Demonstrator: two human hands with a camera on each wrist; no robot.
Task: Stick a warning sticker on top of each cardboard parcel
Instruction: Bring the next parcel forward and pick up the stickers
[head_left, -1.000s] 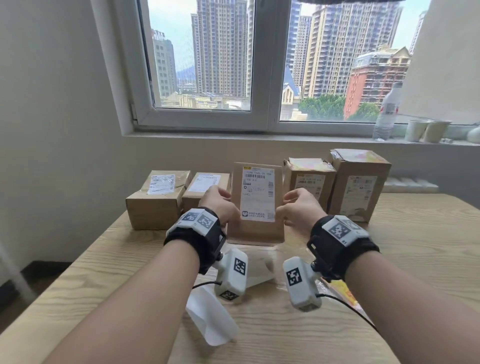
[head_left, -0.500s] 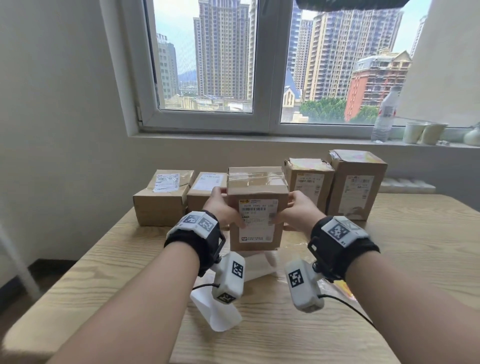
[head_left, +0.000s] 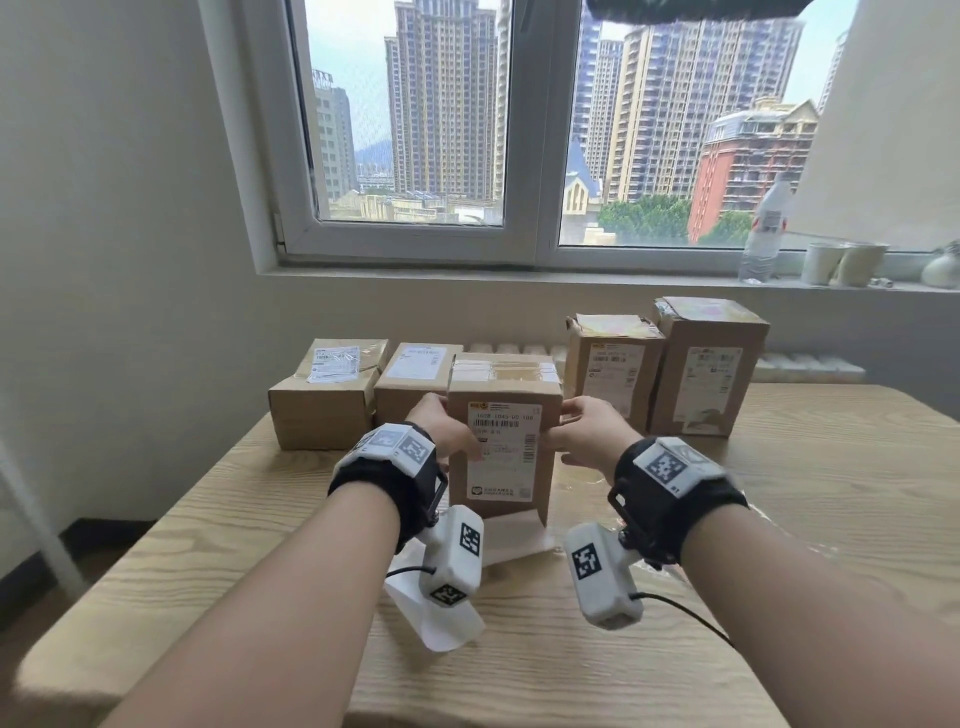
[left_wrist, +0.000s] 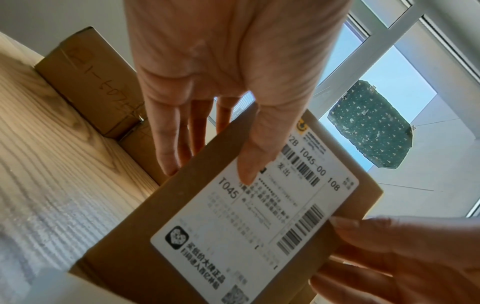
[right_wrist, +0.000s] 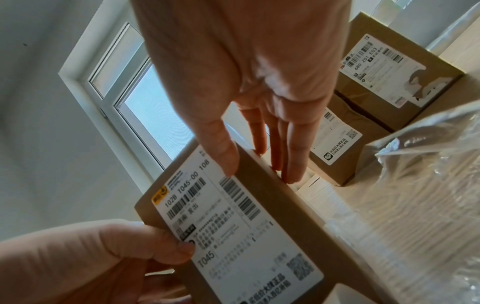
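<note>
a: going left to right, what's there?

b: two low parcels (head_left: 324, 397) at the far left of the table (head_left: 208, 545). next, the left hand (head_left: 441, 428) holds the left side of the middle parcel (head_left: 501, 441), thumb on its label (head_left: 501, 452), fingers along the side. that parcel stands upright in front of the row, on white backing paper (head_left: 514, 538). the right hand (head_left: 582, 434) grips its other side the same way. past that, two taller parcels (head_left: 660, 369) at the back right.

a: so which step is this?

b: i'd say setting this parcel in place, taped top up. i see no sticker on that top. the two right-hand tops look shiny and yellowish, maybe done already, but it's too blurred to tell.

a: and next?

b: probably let go with one hand and peel a sticker; what looks like a sheet lies hidden under the right wrist. then press it flat over the tape (head_left: 501, 370), while the other hand steadies the box so it doesn't tip.
</note>
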